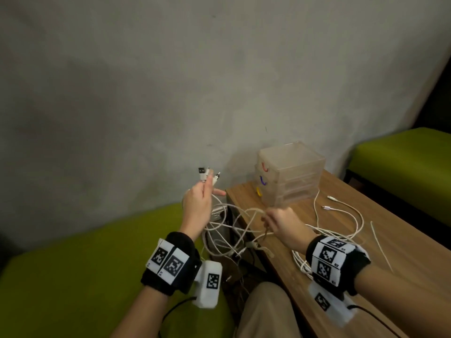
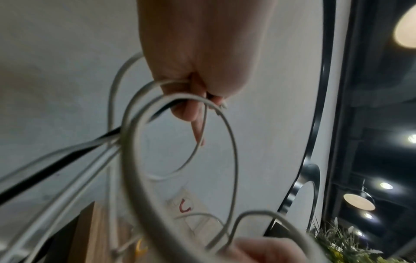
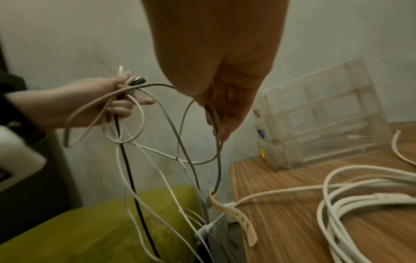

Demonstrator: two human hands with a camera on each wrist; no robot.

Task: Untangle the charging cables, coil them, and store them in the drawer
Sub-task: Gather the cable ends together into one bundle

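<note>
A bundle of cable ends is gripped in the left hand, raised above the gap between the green cushion and the wooden table. The plugs are pointed upward and slightly away toward the wall, and the cables' long axes are run downward from the fist. Below it, a tangle of white and grey cables is hung in loose loops, with one black cable seen among them in the right wrist view. A grey strand of this tangle is pinched in the curled fingers of the right hand, held beside the left and lower, over the table's near corner. More white cable is laid in slack curves on the tabletop. A clear drawer unit is stood at the table's far corner, its drawers closed, with red, blue and yellow handles faced toward the left hand.
</note>
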